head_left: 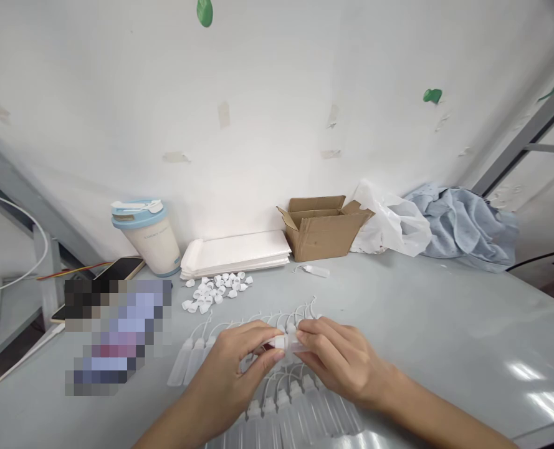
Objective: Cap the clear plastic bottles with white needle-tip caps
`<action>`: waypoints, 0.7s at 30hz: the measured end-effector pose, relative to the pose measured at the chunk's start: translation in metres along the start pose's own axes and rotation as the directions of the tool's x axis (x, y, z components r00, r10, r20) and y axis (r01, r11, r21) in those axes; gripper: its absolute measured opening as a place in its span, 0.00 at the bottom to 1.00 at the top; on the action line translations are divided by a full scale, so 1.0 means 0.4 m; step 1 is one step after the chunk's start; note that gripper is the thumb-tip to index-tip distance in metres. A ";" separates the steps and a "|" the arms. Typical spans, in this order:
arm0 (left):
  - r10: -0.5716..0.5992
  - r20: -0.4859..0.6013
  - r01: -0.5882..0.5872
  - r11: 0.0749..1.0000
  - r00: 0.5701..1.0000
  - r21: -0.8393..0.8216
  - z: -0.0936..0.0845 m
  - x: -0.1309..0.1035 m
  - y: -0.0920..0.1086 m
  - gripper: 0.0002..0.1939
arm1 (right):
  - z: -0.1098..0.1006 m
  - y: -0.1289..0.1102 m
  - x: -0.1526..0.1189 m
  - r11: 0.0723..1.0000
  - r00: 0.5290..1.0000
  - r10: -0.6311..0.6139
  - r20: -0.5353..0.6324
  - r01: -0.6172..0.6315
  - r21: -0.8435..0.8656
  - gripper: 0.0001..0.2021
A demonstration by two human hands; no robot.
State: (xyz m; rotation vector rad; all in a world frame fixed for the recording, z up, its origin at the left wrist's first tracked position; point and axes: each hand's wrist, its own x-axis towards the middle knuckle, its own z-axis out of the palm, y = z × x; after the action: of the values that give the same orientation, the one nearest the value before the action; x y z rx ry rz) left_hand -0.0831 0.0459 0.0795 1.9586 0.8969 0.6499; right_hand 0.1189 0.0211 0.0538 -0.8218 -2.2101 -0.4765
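Observation:
Between thumb and fingers, my left hand pinches a small white cap. My right hand is closed around a small translucent plastic bottle, whose end meets the cap. Whether the cap is fully seated cannot be told. Under and behind my hands lies a row of similar bottles with thin looped straps at their necks. Another row of bottles lies nearer to me. My hands and forearms hide parts of both rows. Loose white caps are heaped beyond my left hand.
A lone bottle lies before an open cardboard box. White padded envelopes, a blue-lidded cup and a phone stand or lie left of it. A plastic bag and blue cloth sit at the right. A pixelated object lies at left.

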 end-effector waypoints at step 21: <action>-0.006 0.003 0.006 0.998 1.000 0.067 0.002 -0.005 -0.004 0.13 | 0.006 -0.001 0.002 0.995 1.000 -0.009 0.019 0.007 0.095 0.06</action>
State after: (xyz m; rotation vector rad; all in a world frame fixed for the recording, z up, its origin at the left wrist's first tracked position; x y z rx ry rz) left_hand -0.0844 0.0444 0.0774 2.0153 0.9332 0.6198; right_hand 0.1170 0.0226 0.0526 -0.7706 -2.2369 -0.3657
